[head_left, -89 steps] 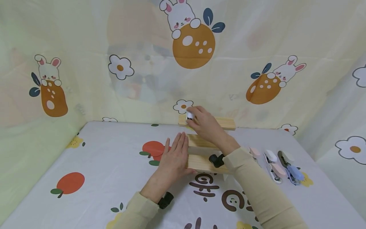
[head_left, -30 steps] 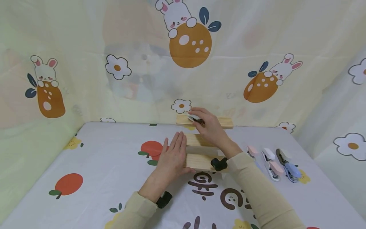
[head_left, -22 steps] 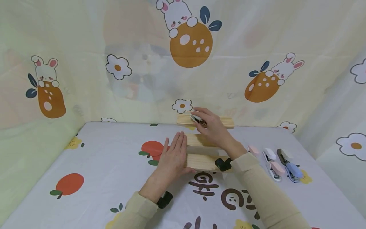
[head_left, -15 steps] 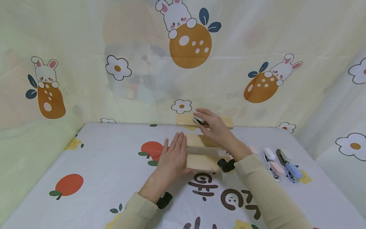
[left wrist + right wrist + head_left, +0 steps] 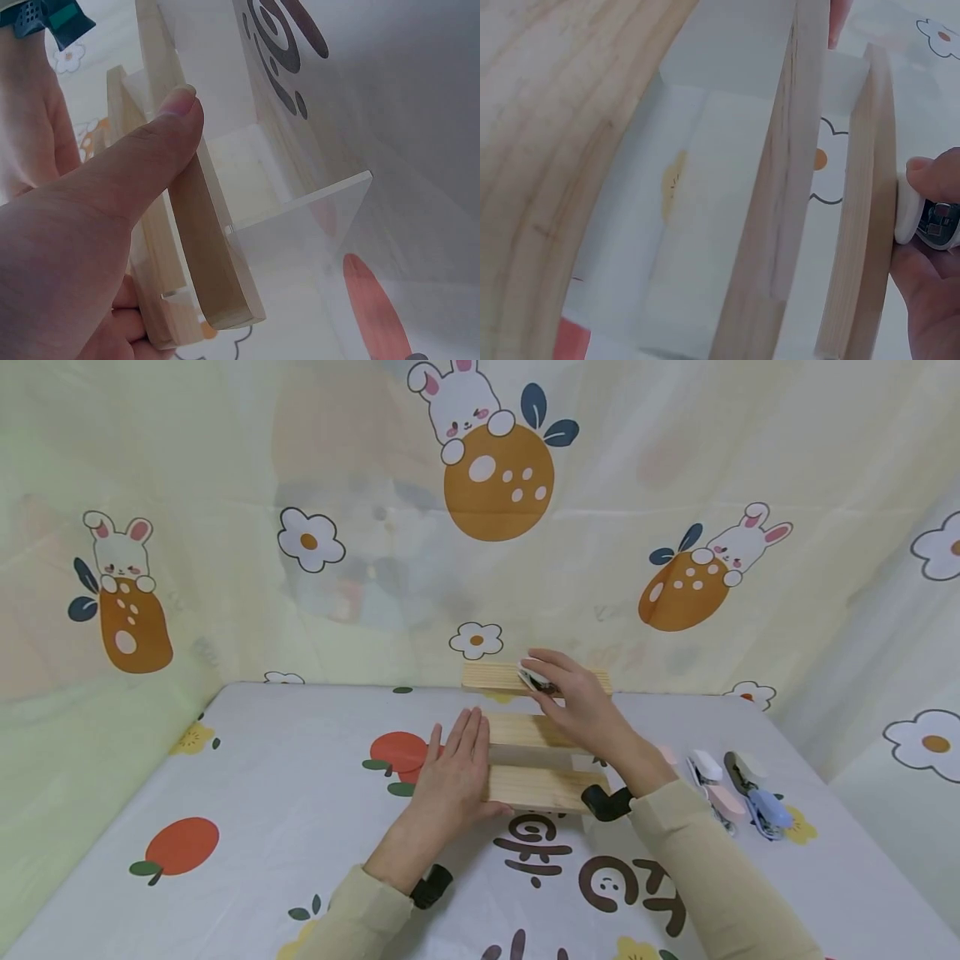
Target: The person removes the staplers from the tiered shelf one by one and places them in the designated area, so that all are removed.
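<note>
A three-step stand has wooden boards, with the lower board (image 5: 547, 789), middle board (image 5: 525, 731) and top board (image 5: 487, 677) joined by clear side panels (image 5: 300, 232). My right hand (image 5: 588, 706) grips a small white stapler (image 5: 534, 672) at the top board, its base tilted. In the right wrist view the white stapler (image 5: 907, 210) appears against that board's edge; whether it bears weight there I cannot tell. Along the stand's left side my left hand (image 5: 453, 777) lies with straight fingers. Its thumb (image 5: 161, 131) presses on the lower board's front edge.
Several small staplers lie on the table to the right of the stand, among them a pink one (image 5: 727, 802), a white one (image 5: 707, 766) and a blue one (image 5: 771, 808). A printed curtain (image 5: 375, 610) hangs close behind the top board.
My right hand has slid rightward along the top board with the white stapler, which has turned from facing forward to lying more lengthwise. The left hand stays in place.
</note>
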`<state>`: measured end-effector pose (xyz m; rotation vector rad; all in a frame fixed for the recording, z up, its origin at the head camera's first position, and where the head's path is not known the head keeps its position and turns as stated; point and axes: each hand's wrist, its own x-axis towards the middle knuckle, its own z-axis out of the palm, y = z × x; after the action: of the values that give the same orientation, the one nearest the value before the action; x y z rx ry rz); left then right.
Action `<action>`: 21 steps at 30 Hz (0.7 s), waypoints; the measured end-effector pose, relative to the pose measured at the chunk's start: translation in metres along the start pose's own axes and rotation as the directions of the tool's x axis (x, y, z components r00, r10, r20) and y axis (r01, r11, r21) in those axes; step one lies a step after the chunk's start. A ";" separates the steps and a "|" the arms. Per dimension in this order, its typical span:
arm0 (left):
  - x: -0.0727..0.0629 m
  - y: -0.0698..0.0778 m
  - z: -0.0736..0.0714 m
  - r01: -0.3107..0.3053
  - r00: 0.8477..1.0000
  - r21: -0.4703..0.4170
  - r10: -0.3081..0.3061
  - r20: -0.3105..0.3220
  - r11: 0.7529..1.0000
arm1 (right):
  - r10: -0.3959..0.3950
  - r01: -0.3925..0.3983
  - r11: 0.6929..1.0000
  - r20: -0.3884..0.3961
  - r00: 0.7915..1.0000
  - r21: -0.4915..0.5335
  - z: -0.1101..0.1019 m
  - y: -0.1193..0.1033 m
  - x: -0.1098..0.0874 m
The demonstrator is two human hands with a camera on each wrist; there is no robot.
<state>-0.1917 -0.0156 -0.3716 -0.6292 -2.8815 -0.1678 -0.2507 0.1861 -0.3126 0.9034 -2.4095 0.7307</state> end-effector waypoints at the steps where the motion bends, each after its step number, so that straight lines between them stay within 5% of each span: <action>1: 0.000 0.000 0.000 0.000 1.000 0.002 0.000 -0.003 1.000 | 0.002 -0.002 1.000 -0.004 1.000 0.004 -0.001 0.000 -0.002; 21: -0.002 0.000 0.001 -0.007 1.000 0.003 0.007 -0.021 1.000 | 0.024 -0.029 0.998 -0.090 0.996 -0.052 -0.021 -0.003 -0.035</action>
<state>-0.1906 -0.0164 -0.3731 -0.6334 -2.8580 -0.1677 -0.2204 0.2132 -0.3164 0.8025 -2.3547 0.6987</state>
